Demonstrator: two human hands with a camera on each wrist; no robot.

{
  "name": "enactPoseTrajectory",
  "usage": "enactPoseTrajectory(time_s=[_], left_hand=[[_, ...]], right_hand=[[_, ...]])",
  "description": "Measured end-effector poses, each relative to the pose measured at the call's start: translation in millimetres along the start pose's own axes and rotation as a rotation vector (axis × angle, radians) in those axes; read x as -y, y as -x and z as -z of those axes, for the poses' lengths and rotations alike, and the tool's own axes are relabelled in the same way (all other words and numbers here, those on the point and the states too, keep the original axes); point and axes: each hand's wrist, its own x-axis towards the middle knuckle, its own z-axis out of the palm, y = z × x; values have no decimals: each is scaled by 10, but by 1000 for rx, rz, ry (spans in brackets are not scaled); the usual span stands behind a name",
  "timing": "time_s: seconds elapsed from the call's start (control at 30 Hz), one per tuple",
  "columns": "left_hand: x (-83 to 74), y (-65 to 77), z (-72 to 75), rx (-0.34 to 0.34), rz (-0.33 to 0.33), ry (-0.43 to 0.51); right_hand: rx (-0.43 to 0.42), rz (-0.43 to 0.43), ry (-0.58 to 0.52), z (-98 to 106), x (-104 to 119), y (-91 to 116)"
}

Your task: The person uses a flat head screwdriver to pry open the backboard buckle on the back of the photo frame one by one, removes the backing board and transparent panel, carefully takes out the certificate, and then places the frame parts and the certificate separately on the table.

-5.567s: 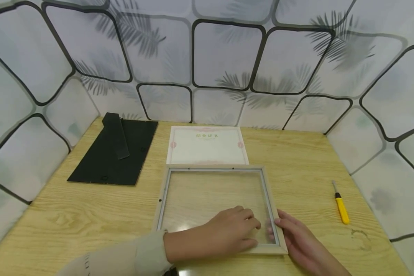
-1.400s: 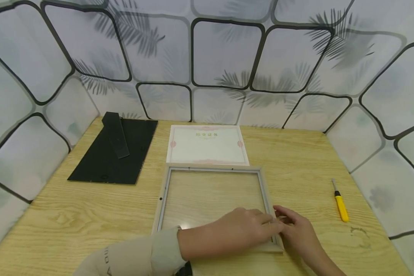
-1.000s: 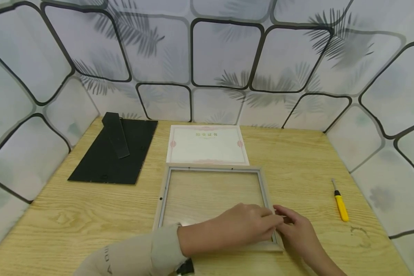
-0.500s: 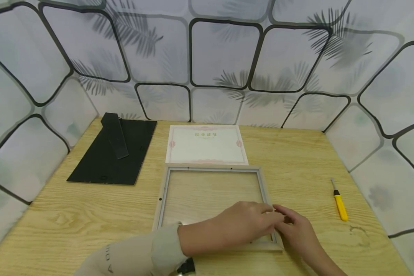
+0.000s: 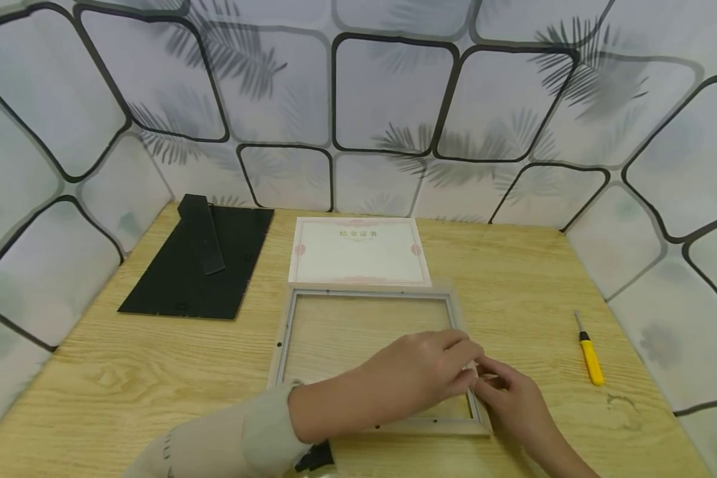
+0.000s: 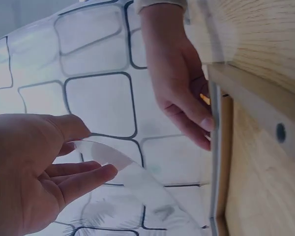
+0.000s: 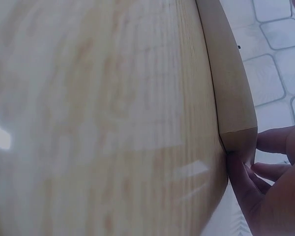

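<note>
A pale wooden picture frame (image 5: 418,428) lies on the table, its inner lip facing up. My left hand (image 5: 415,372) reaches across it to the right side. In the left wrist view, the left hand (image 6: 34,172) pinches the curved edge of a clear plastic sheet (image 6: 142,184), raised from the frame. My right hand (image 5: 516,401) is at the frame's right side, near the lower corner. The right wrist view shows the right hand's fingers (image 7: 241,182) gripping that corner of the frame (image 7: 233,98).
A white certificate (image 5: 358,259) lies just behind the frame. Back left is a black backing board (image 5: 161,279) with a stand leg (image 5: 206,245). A yellow-handled screwdriver (image 5: 591,362) lies at the right. Patterned panels (image 5: 388,99) enclose the table.
My left hand came across to the frame's right side, then moved slightly up and back, with the clear sheet lifting at its edge. The right hand stays by the frame's right side.
</note>
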Motion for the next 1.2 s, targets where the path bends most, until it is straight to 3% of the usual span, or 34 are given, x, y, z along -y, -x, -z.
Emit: enactPoseTrajectory(time_s=[0.1, 0.23, 0.47, 0.67, 0.9, 1.2], left_hand=[[18, -7, 95, -14, 23, -7], [45, -26, 248, -79, 47, -65], [144, -79, 607, -248, 112, -127], [318, -66, 939, -422, 220, -117], [472, 105, 1333, -576, 340, -138], [538, 513, 1813, -822, 528, -77]], right_hand=[[7, -5, 7, 2, -7, -14], [7, -7, 6, 0, -17, -28], [5, -3, 8, 0, -14, -28], [14, -2, 13, 6, -11, -31], [18, -1, -4, 8, -1, -12], [13, -3, -3, 5, 5, -12]])
